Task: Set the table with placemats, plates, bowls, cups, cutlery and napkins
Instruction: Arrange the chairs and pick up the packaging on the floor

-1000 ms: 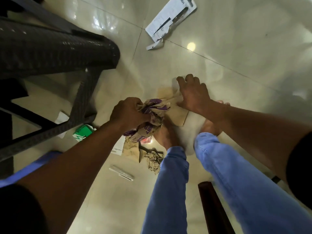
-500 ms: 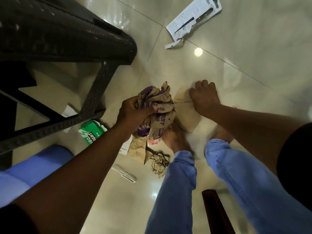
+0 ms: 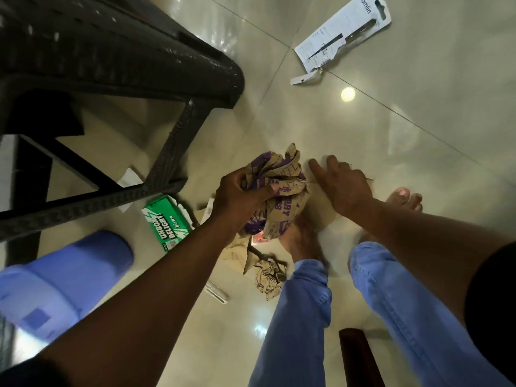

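We see the glossy tiled floor (image 3: 418,163) filling most of the frame, with a dark woven stool (image 3: 111,60) taking up the upper left. Lower left sits a blurry blue container (image 3: 61,277). In the middle, our left hand (image 3: 240,198) has its fingers curled tight around a crumpled brown paper bag (image 3: 279,191) with purple print, held just above the bare feet. Our right hand (image 3: 342,184) is right beside it, fingers spread flat on a brown sheet on the floor. A green box (image 3: 164,223) lies left of center, and a white package card (image 3: 342,34) sits upper right.
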### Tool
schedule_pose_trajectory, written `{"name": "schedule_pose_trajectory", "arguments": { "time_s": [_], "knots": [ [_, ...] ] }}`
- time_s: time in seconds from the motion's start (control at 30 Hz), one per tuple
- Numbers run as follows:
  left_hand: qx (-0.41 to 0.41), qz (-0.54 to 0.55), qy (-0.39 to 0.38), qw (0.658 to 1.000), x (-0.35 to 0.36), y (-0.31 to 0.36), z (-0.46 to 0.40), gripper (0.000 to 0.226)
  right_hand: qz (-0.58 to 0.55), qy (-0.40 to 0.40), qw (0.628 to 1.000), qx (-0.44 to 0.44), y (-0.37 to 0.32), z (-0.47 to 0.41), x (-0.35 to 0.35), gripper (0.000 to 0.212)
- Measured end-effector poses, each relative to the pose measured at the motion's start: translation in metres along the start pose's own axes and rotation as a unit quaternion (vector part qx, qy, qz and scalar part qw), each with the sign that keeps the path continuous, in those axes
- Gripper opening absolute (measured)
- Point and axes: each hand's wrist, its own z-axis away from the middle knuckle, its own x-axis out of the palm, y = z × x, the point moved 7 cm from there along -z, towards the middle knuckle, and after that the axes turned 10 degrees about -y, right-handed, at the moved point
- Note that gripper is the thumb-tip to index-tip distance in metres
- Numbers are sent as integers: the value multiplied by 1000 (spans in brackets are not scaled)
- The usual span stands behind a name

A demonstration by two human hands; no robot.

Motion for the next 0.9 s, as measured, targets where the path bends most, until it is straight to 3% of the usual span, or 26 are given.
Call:
{"name": "schedule_pose_trajectory", "arguments": {
  "time_s": [0.13, 0.27, 0.37, 0.5, 0.57, 0.63, 0.73, 0.8, 0.9],
  "knots": [
    [-4, 34, -15, 999, 14, -6, 6, 48, 23, 13, 999, -35, 3, 5, 11, 66],
    [-20, 60, -17, 998, 24, -4, 8, 37, -32, 63, 997, -17, 30, 15, 8, 24],
    [-29, 52, 1, 998, 28, 6, 8, 36, -140, 80, 987, 5, 62, 29, -11, 18],
    [-31, 29, 9, 999, 32, 30, 9, 45, -371, 44, 923, 94, 127, 56, -38, 22],
    [-32, 27, 15, 999, 32, 43, 12, 54, -459, 67, 875, 139, 157, 76, -57, 37],
    [-31, 41, 12, 999, 33, 60, 19, 59, -573, 86, 800, 154, 179, 99, -81, 47],
    [-22, 44, -1, 999, 32, 85, 33, 57, -757, 85, 637, 121, 195, 129, -110, 48],
    [-8, 52, -21, 998, 32, 104, 45, 48, -829, 75, 548, 86, 194, 144, -127, 52],
    [15, 95, -53, 994, 33, 133, 64, 33, -872, 66, 480, 60, 175, 161, -151, 57]
  ]
}}
